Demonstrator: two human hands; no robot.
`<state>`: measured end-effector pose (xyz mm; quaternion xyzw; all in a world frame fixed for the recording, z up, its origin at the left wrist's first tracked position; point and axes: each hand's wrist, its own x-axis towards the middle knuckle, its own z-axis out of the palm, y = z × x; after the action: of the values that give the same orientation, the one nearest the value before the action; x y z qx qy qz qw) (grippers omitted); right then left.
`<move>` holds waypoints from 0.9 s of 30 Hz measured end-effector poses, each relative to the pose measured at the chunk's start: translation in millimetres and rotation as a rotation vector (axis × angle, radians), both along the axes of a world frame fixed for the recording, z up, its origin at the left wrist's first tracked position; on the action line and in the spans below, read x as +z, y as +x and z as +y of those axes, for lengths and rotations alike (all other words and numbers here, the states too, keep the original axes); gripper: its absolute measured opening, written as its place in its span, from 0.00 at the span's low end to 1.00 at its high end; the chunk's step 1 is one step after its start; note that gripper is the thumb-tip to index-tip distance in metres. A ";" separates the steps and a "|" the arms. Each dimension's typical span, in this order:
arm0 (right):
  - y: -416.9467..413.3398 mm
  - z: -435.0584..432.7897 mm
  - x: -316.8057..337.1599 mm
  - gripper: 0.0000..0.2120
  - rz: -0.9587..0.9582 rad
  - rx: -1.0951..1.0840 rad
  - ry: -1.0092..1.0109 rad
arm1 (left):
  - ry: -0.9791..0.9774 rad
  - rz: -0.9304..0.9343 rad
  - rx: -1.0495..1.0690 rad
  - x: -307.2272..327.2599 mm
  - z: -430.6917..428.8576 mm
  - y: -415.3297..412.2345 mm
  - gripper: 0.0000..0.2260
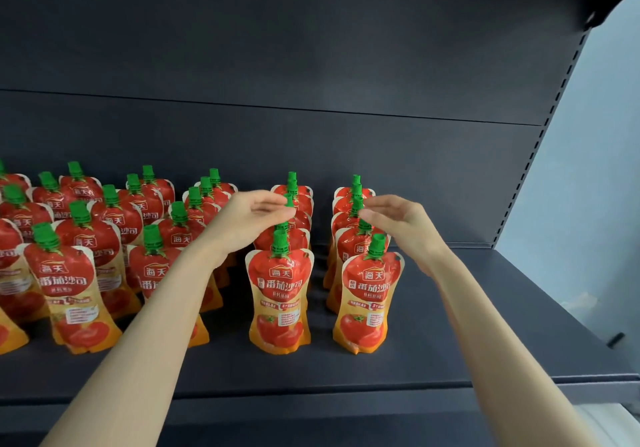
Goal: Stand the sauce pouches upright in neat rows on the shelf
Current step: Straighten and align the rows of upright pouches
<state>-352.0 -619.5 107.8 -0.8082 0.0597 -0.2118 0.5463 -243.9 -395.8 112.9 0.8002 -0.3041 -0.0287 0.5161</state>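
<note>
Several red-and-orange tomato sauce pouches with green caps stand upright on the dark shelf (450,349). Two straight front-to-back rows run through the middle: one led by a front pouch (279,294), the other by a front pouch (367,299). My left hand (249,219) reaches in from the left, fingers extended and loosely together, its tips at the green cap of a pouch in the first row. My right hand (398,221) comes from the right, fingers relaxed, tips touching the caps (356,202) of the second row. Neither hand grips a pouch.
More pouches (74,287) stand in looser rows across the left half of the shelf. The dark back panel (311,65) rises behind them. A slotted upright (540,141) ends the shelf on the right, with a pale wall beyond. Bare shelf lies right of the second row.
</note>
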 end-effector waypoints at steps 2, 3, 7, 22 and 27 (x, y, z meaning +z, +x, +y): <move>2.7 -2.3 -3.8 0.10 0.049 0.030 -0.006 | 0.048 0.077 -0.040 -2.4 -1.8 4.4 0.15; 3.7 -2.8 -5.8 0.09 0.061 0.040 -0.003 | 0.058 0.113 -0.059 -3.9 -1.9 5.2 0.14; 4.2 -7.0 -8.7 0.06 0.056 0.064 0.000 | -0.010 0.215 -0.101 -8.8 -2.6 6.1 0.10; 5.6 -14.3 -6.2 0.08 0.057 0.052 -0.066 | -0.003 0.234 -0.122 -6.0 -4.2 2.8 0.08; 16.5 -19.1 8.4 0.09 -0.090 -0.083 -0.042 | -0.077 0.020 0.046 11.3 -4.3 6.7 0.09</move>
<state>-335.5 -638.6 116.2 -0.8059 0.0644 -0.2716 0.5222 -237.2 -400.0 124.2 0.7862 -0.2812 -0.0128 0.5501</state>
